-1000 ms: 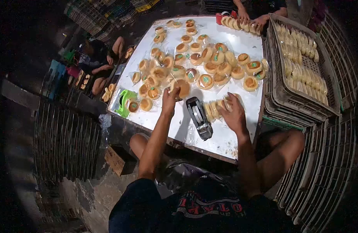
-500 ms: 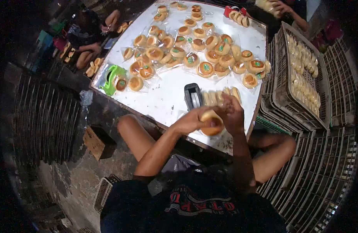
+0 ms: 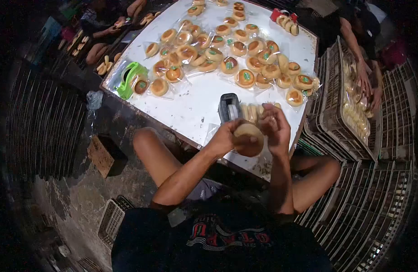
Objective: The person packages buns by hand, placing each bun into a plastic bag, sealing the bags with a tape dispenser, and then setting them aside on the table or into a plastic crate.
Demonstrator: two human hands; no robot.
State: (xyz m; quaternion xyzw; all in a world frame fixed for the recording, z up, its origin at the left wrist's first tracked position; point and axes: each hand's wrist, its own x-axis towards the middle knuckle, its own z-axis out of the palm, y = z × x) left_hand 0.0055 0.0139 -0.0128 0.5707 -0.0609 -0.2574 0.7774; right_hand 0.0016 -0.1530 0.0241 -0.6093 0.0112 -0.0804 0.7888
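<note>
My left hand [image 3: 224, 139] is closed on the edge of a round bun [image 3: 248, 141], tilted above the near edge of the white table [image 3: 181, 113]. Beside the bun is my right hand [image 3: 277, 130], its fingers raised and apart, partly blurred, with nothing visible in them. Just beyond both hands stands a black tape dispenser [image 3: 229, 108]. Next to it lies a row of pale bread pieces [image 3: 251, 112], partly covered by my hands. Many bagged round buns [image 3: 244, 79] with browned tops, some bearing green labels, spread over the table's far part.
A green tape dispenser [image 3: 132, 80] sits at the left table edge, a red one [image 3: 277, 16] at the far right. Stacked plastic crates [image 3: 335, 113] hold bagged bread on the right; another person's hands [image 3: 366, 86] reach into the top one. A wooden box [image 3: 100, 154] is on the floor.
My right hand has moved slightly away from the bun and its fingers have spread. The other person at right has reached down into the crate. The whole view has shifted slightly.
</note>
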